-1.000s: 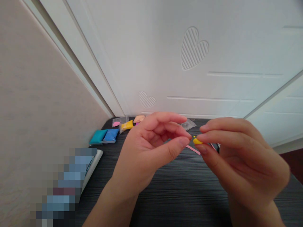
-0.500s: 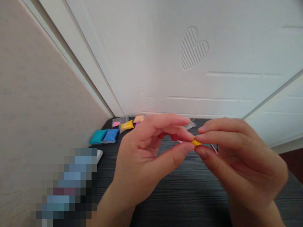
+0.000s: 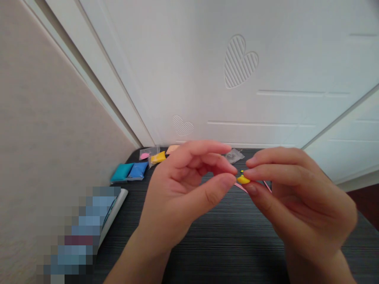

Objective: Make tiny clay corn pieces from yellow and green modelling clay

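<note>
Hands (image 3: 174,197) drawn apart, yellow piece (image 3: 243,180) partly hidden

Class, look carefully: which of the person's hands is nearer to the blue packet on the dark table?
Left. The left hand is raised a little right of the blue packet; the right hand is farther right, pinching the yellow piece.

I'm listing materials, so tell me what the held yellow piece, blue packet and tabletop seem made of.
Yellow piece: possibly modelling clay, smooth and fairly matte, judging by its soft, rounded form.
Blue packet: probably plastic film, slightly glossy; it has a see-through edge.
Tabletop: perhaps wood-look laminate, dark and dull; fine parallel streaks suggest it.
</note>
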{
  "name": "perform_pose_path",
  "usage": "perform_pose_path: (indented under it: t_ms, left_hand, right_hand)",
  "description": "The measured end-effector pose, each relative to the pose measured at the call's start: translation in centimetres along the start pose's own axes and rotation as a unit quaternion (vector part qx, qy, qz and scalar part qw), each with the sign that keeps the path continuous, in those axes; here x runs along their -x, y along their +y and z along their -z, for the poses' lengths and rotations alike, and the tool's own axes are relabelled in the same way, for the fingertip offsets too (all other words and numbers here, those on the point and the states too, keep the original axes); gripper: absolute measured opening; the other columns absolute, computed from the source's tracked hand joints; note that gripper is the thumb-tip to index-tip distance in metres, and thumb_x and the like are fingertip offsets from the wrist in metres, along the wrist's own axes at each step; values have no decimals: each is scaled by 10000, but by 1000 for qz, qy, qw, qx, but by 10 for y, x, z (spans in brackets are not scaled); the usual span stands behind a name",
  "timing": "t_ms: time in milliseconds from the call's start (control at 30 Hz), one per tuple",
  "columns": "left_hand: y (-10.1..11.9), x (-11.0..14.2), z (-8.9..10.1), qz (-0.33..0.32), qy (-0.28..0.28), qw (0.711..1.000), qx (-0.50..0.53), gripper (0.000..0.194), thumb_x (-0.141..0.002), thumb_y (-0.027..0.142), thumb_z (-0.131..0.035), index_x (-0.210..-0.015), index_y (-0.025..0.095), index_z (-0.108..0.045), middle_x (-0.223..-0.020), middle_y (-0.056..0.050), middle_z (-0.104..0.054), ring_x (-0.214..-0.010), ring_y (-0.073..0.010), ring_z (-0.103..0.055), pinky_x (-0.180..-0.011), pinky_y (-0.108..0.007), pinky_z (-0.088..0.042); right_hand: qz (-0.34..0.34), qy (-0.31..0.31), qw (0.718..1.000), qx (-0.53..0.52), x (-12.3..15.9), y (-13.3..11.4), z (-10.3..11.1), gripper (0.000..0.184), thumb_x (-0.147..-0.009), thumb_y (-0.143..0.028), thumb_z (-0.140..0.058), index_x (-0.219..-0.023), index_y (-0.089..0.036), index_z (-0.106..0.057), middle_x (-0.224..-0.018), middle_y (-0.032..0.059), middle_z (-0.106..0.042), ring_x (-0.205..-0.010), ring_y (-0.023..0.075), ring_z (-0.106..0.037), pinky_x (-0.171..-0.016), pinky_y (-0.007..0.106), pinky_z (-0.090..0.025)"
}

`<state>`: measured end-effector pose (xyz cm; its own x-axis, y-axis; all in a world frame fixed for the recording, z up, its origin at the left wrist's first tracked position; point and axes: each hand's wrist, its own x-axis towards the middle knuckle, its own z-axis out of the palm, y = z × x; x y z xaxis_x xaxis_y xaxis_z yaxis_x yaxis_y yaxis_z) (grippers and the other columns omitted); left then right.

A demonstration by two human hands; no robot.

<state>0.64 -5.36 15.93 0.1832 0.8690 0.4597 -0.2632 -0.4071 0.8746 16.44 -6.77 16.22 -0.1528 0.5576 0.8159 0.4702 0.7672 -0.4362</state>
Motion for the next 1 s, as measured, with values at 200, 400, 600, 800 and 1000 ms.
perform_pose_path:
  t_ms: [200, 400, 600, 800, 1000]
  left_hand:
    - [-3, 0, -2, 24, -10, 1000, 15, 294, -688, 146, -642, -960, 237, -581, -764, -3, -640, -727, -139, -610, -664, -254, -517]
    - [-2, 0, -3, 21, 0, 1000, 20, 239, -731, 150, -597, -954, 236, -583, -775, -1, -644, -728, -127, -610, -687, -248, -515]
    - [-1, 0, -2, 7, 9, 1000, 4, 271, -707, 119, -616, -947, 241, -585, -771, 8, -641, -715, -119, -606, -689, -244, -513]
    - [4, 1, -5, 11, 21, 1000, -16, 288, -690, 123, -633, -948, 238, -578, -777, 4, -641, -732, -125, -603, -711, -258, -518]
    - [2, 2, -7, 17, 23, 1000, -11, 288, -701, 128, -623, -959, 244, -571, -770, 9, -635, -734, -123, -600, -711, -257, -516]
  right_hand:
    - [11, 9, 1000, 26, 2, 0, -3, 249, -693, -136, -624, -913, -253, -614, -900, 18, -614, -807, 161, -579, -669, 309, -504]
    - [4, 23, 1000, 10, 2, 0, -4, 229, -693, -130, -622, -894, -241, -618, -896, 19, -613, -810, 159, -576, -682, 310, -502]
    - [-10, 13, 1000, 4, 2, 1, -1, 205, -699, -166, -622, -884, -255, -617, -869, 14, -615, -794, 165, -581, -662, 321, -507]
    - [-5, 15, 1000, 14, 2, 4, -1, 239, -687, -146, -627, -897, -260, -615, -885, 20, -613, -796, 171, -575, -650, 319, -504]
    - [19, 28, 999, 37, 4, 3, -5, 272, -684, -119, -619, -924, -248, -611, -899, 27, -612, -803, 177, -570, -654, 323, -498]
